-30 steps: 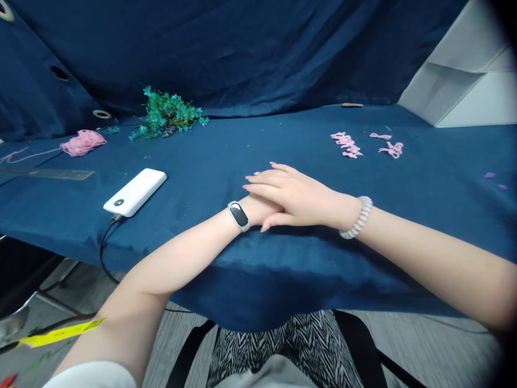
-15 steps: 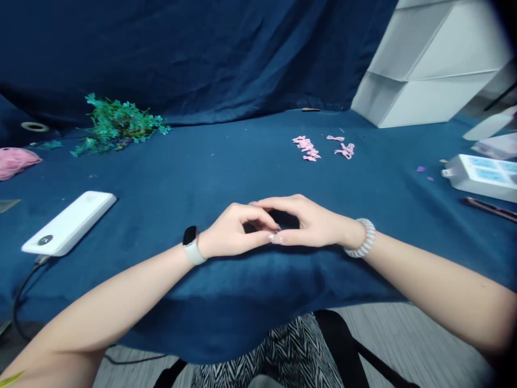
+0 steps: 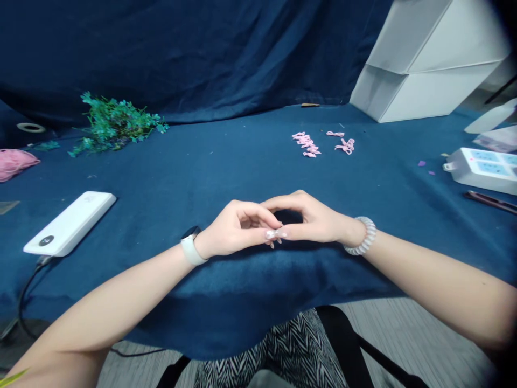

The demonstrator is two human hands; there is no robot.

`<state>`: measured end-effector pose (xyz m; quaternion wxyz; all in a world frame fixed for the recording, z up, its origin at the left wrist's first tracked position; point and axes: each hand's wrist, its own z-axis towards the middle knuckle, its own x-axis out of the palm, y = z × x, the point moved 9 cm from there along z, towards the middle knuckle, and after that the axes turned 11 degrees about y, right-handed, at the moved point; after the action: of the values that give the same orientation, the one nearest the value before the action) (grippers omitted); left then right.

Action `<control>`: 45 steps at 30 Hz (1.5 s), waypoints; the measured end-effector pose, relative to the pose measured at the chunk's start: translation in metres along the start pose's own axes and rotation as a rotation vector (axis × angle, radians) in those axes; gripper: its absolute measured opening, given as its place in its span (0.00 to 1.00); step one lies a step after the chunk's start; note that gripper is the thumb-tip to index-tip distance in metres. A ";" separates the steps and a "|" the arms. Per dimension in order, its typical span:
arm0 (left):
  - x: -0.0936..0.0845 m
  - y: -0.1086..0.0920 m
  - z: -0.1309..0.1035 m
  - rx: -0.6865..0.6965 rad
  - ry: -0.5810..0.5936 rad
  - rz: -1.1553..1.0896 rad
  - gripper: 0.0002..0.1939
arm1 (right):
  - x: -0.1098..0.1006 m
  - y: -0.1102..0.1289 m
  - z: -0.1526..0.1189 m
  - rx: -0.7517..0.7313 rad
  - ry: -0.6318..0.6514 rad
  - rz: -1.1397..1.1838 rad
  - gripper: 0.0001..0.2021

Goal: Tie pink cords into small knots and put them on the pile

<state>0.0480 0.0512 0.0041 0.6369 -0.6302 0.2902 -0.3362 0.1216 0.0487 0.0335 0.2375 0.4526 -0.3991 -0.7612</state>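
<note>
My left hand [image 3: 242,228], with a pale watch strap [image 3: 193,250] at its wrist, has thumb and fingers brought together in a pinch. My right hand [image 3: 309,218], wearing a coiled bracelet [image 3: 365,236], meets it fingertip to fingertip above the blue cloth near the table's front edge. Anything between the fingertips is too small or hidden to make out. Beyond my hands, a cluster of small pink cord pieces [image 3: 306,143] lies on the cloth, with a looped pink piece [image 3: 345,146] to its right.
Green-blue artificial flowers [image 3: 117,125] lie at the back left, near pink material [image 3: 15,163]. A white power bank [image 3: 70,223] with a cable sits at left. On the right are a power strip [image 3: 484,170], a dark pen-like object [image 3: 490,201] and white boxes [image 3: 440,94].
My fingertips have shifted slightly, and the left wrist has turned so the watch face shows less. My right hand has risen a little in view. The view itself has shifted slightly.
</note>
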 end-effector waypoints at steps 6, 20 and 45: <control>0.000 0.004 0.003 -0.003 0.013 0.003 0.09 | 0.002 -0.004 0.001 0.042 -0.003 -0.051 0.14; 0.008 0.007 0.004 0.003 0.099 0.136 0.11 | 0.008 -0.011 0.000 0.086 0.020 -0.153 0.16; 0.007 0.007 0.005 0.018 0.094 0.003 0.13 | 0.008 -0.003 0.004 0.037 0.030 -0.111 0.08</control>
<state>0.0569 0.0485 -0.0025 0.6288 -0.6075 0.3176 -0.3671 0.1144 0.0456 0.0282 0.1926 0.4899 -0.3837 -0.7588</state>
